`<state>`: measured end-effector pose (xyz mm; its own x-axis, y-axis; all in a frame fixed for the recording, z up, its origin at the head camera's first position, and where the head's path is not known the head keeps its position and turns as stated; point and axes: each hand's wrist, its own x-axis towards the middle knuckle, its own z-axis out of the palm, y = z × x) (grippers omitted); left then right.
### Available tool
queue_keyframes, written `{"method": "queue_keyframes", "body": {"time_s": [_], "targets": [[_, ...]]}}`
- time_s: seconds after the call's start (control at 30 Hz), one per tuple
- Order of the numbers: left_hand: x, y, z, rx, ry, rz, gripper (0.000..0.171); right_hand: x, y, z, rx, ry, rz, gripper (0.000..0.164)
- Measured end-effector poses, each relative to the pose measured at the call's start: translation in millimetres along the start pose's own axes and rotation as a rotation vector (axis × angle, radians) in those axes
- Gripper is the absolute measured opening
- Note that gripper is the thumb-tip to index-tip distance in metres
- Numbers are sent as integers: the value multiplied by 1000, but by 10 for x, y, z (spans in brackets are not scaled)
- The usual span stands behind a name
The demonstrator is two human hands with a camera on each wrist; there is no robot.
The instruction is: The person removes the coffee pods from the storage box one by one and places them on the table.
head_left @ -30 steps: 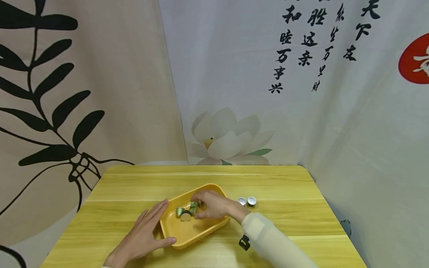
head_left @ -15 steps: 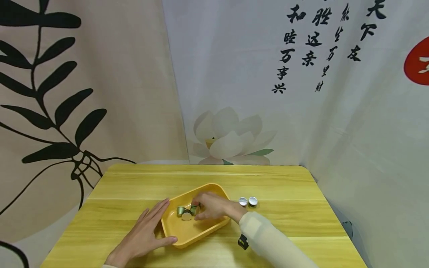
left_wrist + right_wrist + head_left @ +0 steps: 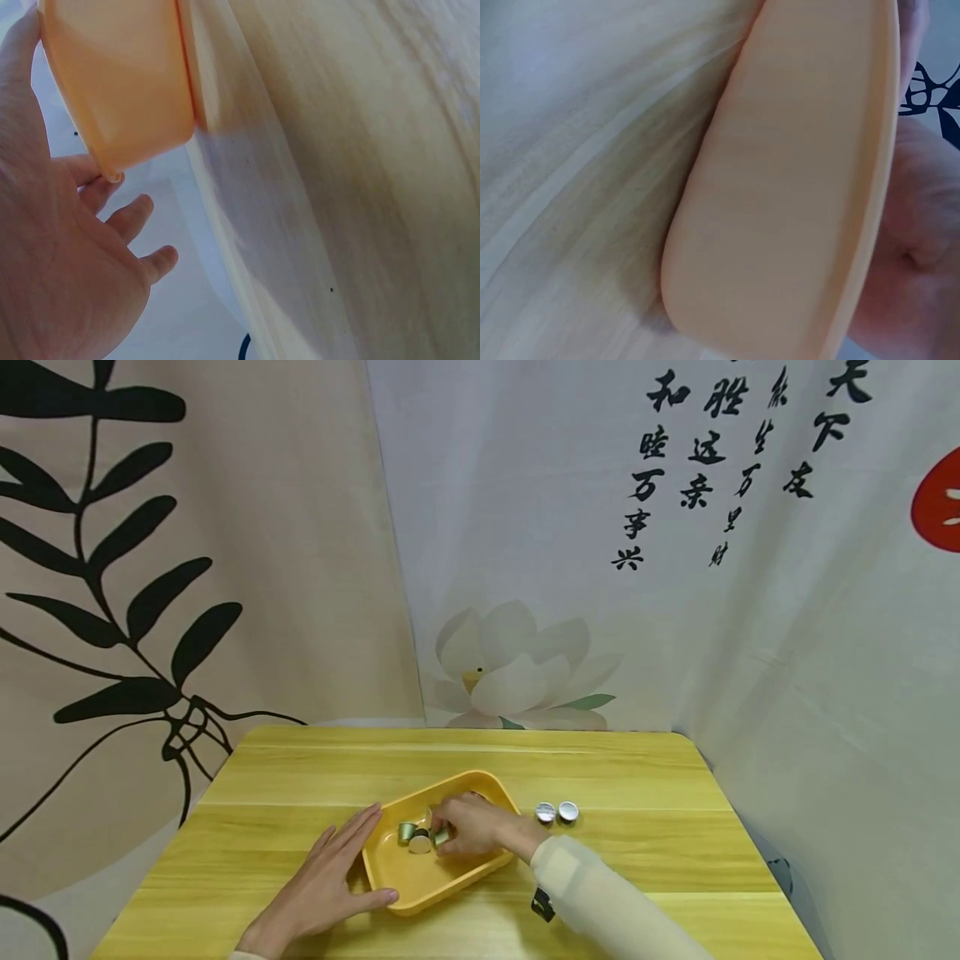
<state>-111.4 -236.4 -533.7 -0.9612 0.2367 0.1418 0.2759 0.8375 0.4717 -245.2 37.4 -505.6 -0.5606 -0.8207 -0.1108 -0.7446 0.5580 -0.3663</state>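
Observation:
A yellow plastic tray sits slanted on the table. Inside it are small green metallic capsules with pale lids, among them one capsule on its side and a pale-lidded one. My right hand reaches over the tray's right part, thumb and fingers bent round another green capsule, which they partly hide. My left hand lies spread along the tray's left end, fingers extended at the rim and thumb on the near corner. The right wrist view shows mostly the tray's outer wall, which hides the fingertips.
Two silver-topped capsules, a left one and a right one, stand on the wooden table right of the tray. A black wrist device shows below my right sleeve. Printed cloth hangs behind the table.
My right hand has shifted slightly, its fingers closing lower round a green capsule in the tray. The left hand keeps its place at the rim; the head view has drifted a little.

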Motion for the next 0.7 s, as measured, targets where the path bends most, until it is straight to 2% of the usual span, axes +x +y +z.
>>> {"method": "queue_keyframes", "body": {"time_s": [0.1, 0.4, 0.7], "targets": [[-2, -1, 9, 1, 6, 4, 122, 2, 13, 23, -11, 3, 0, 23], [3, -3, 10, -3, 3, 4, 122, -26, 29, 22, -31, -6, 27, 34], [6, -11, 6, -6, -10, 2, 122, -35, 50, 23, -6, -5, 15, 31]]}}
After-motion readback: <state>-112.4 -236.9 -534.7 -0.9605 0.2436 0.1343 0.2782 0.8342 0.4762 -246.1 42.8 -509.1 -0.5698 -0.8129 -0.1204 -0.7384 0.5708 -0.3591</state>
